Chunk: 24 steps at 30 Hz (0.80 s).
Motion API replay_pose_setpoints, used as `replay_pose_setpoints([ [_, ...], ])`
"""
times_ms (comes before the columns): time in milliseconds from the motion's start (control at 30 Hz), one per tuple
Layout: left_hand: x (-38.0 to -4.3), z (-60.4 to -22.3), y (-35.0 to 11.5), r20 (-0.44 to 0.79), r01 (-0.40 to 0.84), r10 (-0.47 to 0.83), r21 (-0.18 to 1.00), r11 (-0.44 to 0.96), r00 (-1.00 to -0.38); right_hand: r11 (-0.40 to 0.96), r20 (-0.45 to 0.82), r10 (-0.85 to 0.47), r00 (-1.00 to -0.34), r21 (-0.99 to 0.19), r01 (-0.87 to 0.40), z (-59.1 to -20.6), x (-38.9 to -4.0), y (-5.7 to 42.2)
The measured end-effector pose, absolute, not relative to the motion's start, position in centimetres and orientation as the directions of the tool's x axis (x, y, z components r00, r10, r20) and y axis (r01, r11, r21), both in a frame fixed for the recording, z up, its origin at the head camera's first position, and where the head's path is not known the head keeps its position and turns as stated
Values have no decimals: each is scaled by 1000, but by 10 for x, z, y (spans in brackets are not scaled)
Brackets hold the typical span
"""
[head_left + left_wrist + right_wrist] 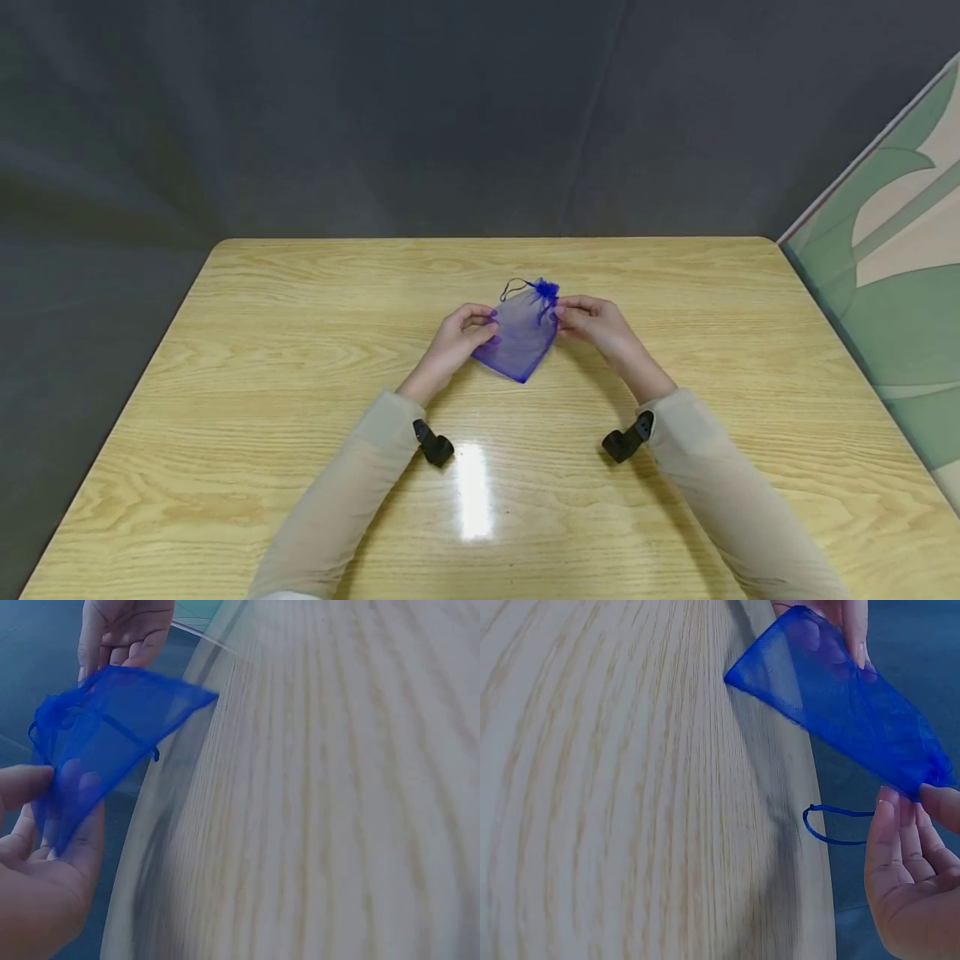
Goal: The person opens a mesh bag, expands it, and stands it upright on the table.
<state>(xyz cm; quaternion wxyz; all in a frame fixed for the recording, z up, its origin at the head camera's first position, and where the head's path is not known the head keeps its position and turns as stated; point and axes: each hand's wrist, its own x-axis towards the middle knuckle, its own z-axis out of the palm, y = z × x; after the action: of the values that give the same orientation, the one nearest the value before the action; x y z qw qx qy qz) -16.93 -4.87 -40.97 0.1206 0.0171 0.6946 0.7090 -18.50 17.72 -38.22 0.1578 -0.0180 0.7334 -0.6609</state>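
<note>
Pinching a sheer blue bag (521,340): left grip (461,332) at its side, right grip (597,321) near its gathered neck.

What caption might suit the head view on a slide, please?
Left hand and right hand hold a sheer blue drawstring bag between them over a wood-grain table.

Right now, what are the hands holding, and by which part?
A blue drawstring pouch: the left hand pinches one side, the right hand the other, near its gathered neck.
</note>
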Motion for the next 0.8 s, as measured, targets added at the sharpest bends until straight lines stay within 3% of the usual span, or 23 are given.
replay_pose_setpoints([
  [333, -170, -406, -50, -176, -167, 221, 984, 59, -959, 239, -267, -220, -938, -947, 214, -380, -186, 172],
  [800, -171, -404, -47, -178, -150, 219, 979, 136, -960, 254, -261, -229, -938, -946, 202, -383, -185, 162],
])
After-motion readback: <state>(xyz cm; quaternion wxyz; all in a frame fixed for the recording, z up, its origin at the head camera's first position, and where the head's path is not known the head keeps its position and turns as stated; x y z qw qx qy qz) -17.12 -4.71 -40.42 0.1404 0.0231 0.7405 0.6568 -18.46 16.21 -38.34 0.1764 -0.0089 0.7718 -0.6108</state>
